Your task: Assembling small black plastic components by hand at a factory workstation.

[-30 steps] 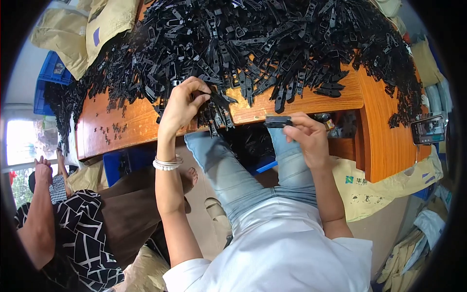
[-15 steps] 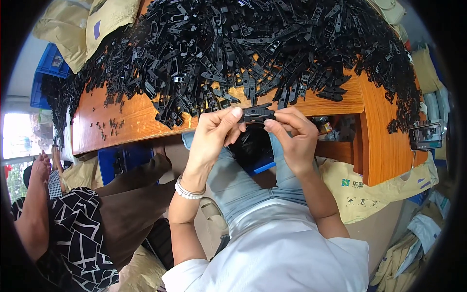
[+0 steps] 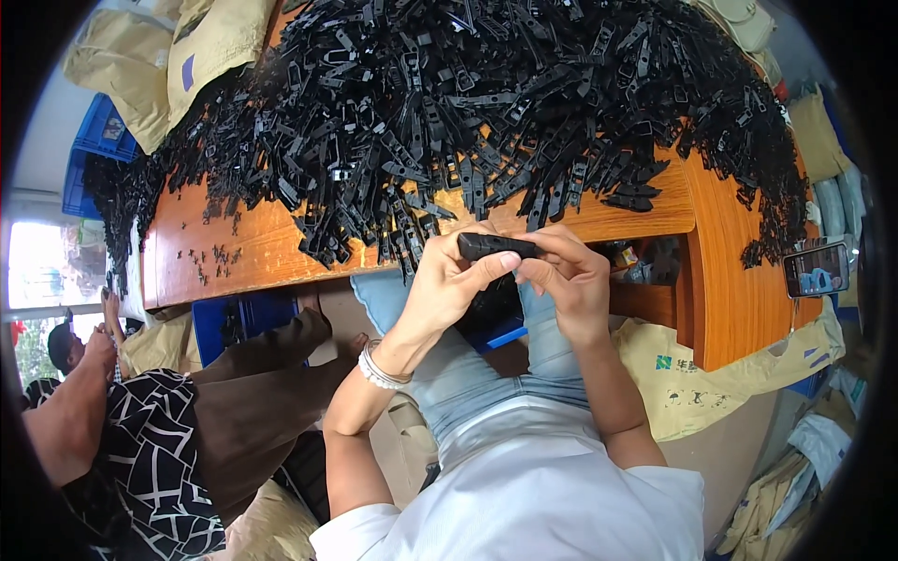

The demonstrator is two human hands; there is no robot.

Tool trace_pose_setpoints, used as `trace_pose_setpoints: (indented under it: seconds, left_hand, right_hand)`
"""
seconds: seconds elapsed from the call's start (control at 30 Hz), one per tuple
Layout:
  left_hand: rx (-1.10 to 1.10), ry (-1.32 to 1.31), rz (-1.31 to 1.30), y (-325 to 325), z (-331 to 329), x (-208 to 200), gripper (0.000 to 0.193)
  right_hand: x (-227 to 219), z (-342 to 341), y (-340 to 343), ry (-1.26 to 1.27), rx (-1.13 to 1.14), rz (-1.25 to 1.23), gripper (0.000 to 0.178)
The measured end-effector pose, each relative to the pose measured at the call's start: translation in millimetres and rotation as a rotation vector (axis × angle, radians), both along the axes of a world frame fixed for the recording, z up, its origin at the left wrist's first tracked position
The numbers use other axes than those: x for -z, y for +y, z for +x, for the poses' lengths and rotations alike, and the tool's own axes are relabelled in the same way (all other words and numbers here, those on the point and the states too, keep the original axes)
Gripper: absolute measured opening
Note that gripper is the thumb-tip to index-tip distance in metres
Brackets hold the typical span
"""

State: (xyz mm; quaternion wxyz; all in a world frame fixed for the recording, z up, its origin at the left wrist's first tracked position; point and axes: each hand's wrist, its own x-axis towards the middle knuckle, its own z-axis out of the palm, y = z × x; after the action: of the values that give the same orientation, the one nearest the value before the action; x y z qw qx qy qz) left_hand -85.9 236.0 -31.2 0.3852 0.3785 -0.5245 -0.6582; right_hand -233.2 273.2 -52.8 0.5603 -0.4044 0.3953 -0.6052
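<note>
Just off the table's near edge, a black plastic clip (image 3: 488, 245) is held level between both hands. My left hand (image 3: 451, 280) is closed around its left end, thumb along the lower side. My right hand (image 3: 571, 279) pinches the right end, with its thumb close to the left thumb. Fingers cover part of the clip, so its right tip is hidden. Beyond the hands lies a large heap of similar black plastic pieces (image 3: 430, 103), long and tapered, the closest ones near the left fingers.
The wooden table (image 3: 271, 248) bears small scattered dark bits (image 3: 215, 260) at left. A phone (image 3: 817, 269) stands at the right edge. Blue bins (image 3: 98, 140), tan sacks (image 3: 220, 47) and a yellowish sack (image 3: 692, 383) surround the table. A co-worker in a patterned top (image 3: 154, 458) sits at left.
Both hands have come slightly lower and nearer to me. The clip has turned over in my fingers, showing a smoother side, and the thumbs have moved together beneath it.
</note>
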Motion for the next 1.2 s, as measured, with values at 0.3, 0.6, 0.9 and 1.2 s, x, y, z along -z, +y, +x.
trace_pose_setpoints:
  seconds: [0.3, 0.6, 0.9, 1.2]
  left_hand:
    - [0.206, -0.487, -0.569, -99, -17, -12, 0.025]
    - [-0.312, -1.157, -1.337, -239, -41, 4, 0.019]
    - [-0.068, 0.049, -0.488, -111, -28, -17, 0.013]
    - [0.151, -0.353, 0.038, -18, -12, -24, 0.031]
  right_hand:
    - [18, -24, 3, -0.081, 0.171, 0.12, 0.024]
    - [8, -20, 18, -0.041, 0.047, 0.108, 0.024]
    - [13, -36, 5, -0.049, 0.099, 0.021, 0.024]
    - [2, -32, 9, 0.478, 0.087, -0.266, 0.025]
